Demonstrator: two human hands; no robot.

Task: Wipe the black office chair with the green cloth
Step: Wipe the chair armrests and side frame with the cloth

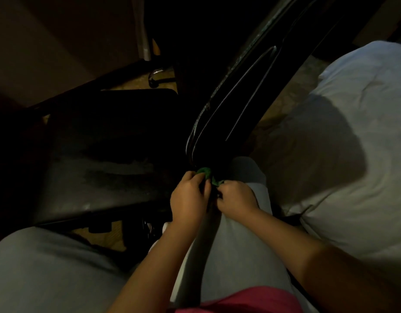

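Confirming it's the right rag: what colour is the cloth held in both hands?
The cloth is green; head view.

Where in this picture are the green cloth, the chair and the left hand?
green cloth (204, 171): head view, on the bunched fold showing above the fingers.
chair (100, 161): head view, on the worn seat pad.
left hand (187, 197): head view, on the back of the hand.
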